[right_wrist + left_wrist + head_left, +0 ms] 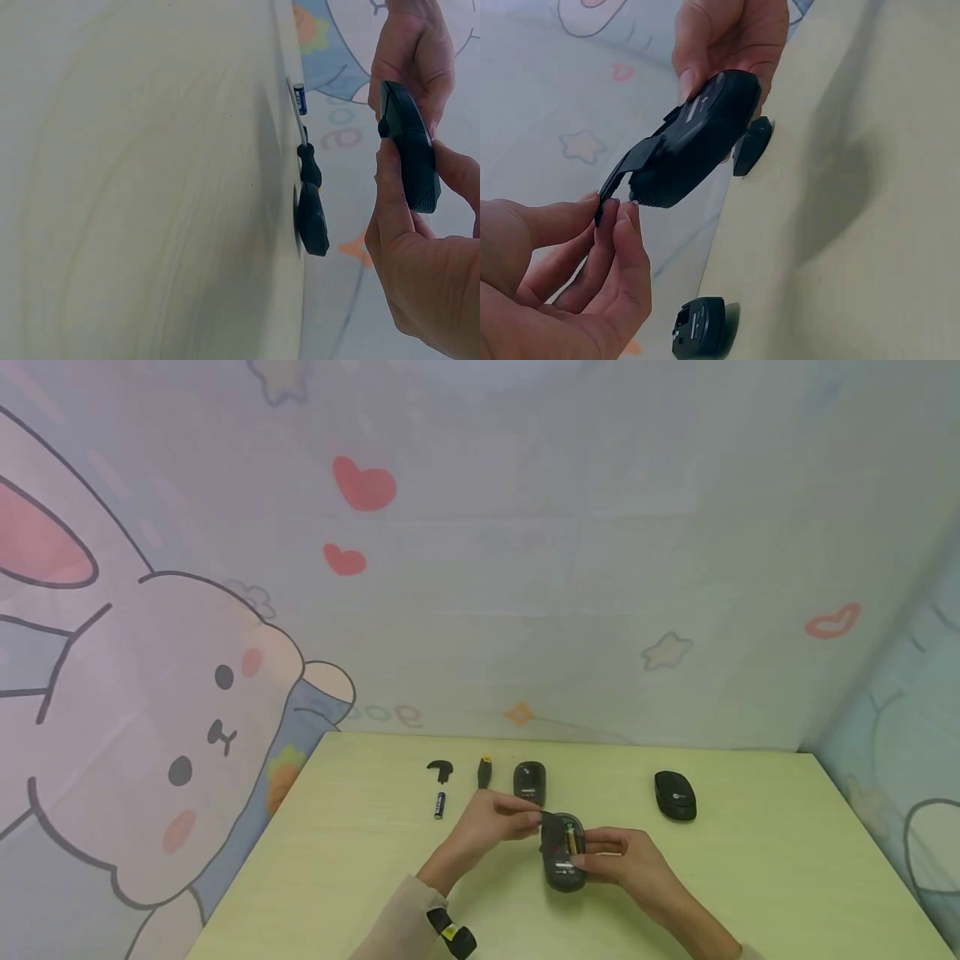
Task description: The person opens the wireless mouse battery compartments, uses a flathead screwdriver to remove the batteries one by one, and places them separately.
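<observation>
Holding battery (pixel 572 839) inside mouse (pixel 562 860)

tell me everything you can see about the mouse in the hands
The mouse is dark grey, looks like plastic, and is held belly up above the table. Its battery bay is open, with a battery lying inside. The right hand grips its near end. The left hand pinches a thin black cover sticking out from its far end. In the left wrist view its rounded back shows smooth and black.
</observation>
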A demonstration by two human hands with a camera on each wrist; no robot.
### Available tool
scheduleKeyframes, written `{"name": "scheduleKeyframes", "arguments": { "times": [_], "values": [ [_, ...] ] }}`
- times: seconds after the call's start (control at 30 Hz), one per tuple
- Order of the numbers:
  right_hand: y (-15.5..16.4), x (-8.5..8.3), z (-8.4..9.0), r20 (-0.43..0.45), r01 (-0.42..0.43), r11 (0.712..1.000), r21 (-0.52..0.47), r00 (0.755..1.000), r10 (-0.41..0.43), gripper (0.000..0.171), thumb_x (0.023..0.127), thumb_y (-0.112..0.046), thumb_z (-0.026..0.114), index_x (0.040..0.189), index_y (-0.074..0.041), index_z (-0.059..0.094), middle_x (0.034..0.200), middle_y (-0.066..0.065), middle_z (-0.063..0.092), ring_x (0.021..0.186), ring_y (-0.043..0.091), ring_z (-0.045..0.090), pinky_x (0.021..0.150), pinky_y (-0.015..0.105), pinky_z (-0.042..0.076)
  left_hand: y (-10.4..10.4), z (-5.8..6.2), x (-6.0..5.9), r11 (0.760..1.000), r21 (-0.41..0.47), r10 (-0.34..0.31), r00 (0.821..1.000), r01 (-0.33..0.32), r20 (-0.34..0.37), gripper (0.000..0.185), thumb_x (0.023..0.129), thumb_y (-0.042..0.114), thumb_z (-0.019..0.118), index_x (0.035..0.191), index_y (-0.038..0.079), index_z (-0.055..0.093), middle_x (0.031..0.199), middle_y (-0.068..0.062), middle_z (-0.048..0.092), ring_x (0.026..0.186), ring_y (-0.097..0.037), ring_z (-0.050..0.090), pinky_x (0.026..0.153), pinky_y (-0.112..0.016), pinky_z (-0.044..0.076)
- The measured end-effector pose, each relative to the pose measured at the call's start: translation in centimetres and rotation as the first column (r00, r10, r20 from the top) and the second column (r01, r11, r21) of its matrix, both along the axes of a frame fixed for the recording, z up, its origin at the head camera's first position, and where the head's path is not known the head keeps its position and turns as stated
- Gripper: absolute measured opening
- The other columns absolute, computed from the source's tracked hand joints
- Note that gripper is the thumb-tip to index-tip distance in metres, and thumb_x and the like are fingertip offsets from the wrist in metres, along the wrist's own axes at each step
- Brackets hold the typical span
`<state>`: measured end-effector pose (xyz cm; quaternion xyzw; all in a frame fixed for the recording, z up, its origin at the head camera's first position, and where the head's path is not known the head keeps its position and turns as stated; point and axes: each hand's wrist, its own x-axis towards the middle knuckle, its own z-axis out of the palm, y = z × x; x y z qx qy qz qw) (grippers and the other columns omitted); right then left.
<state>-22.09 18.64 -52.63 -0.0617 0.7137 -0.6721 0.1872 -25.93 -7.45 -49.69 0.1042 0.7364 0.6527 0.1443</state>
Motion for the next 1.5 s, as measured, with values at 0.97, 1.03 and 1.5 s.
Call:
{"name": "scheduleKeyframes", "arguments": {
  "times": [0.97, 1.03, 1.5],
  "values": [
    [1.1, 1.0, -0.9, 0.073, 0.033, 0.999, 0.001, 0.997, -0.033, 0.068, 0.091, -0.019, 0.084, 0.142, 0.015, 0.053, 0.125, 0.018, 0.074, 0.106, 0.021, 0.076, 0.093, 0.039, 0.066, -6.6, 1.8, -4.5, 0.981, 0.043, 0.185, 0.981, -0.187, 0.052, 0.031, 0.098, 0.009, 0.074, 0.125, -0.006, 0.072, 0.120, -0.022, 0.076, 0.098, -0.016, 0.080, 0.097, -0.036, 0.065],
    [1.1, 1.0, -1.0, 0.068, 0.028, 1.000, -0.008, 0.997, -0.027, 0.068, 0.091, -0.019, 0.083, 0.142, 0.015, 0.053, 0.125, 0.018, 0.073, 0.106, 0.021, 0.075, 0.093, 0.039, 0.066, -7.0, 1.8, -4.7, 0.977, 0.046, 0.203, 0.977, -0.206, 0.065, 0.029, 0.098, 0.007, 0.073, 0.124, -0.006, 0.073, 0.121, -0.022, 0.076, 0.097, -0.016, 0.080, 0.095, -0.033, 0.065],
    [1.5, 1.0, -0.7, 0.090, 0.059, 0.998, 0.026, 0.994, -0.061, 0.068, 0.090, -0.019, 0.085, 0.141, 0.014, 0.055, 0.124, 0.017, 0.074, 0.105, 0.021, 0.076, 0.092, 0.039, 0.067, -10.3, 1.2, -7.4, 0.965, 0.037, 0.255, 0.963, -0.259, 0.084, 0.033, 0.099, 0.009, 0.073, 0.127, -0.008, 0.070, 0.104, -0.010, 0.080, 0.089, -0.010, 0.078, 0.083, -0.023, 0.066]
  ]
}}
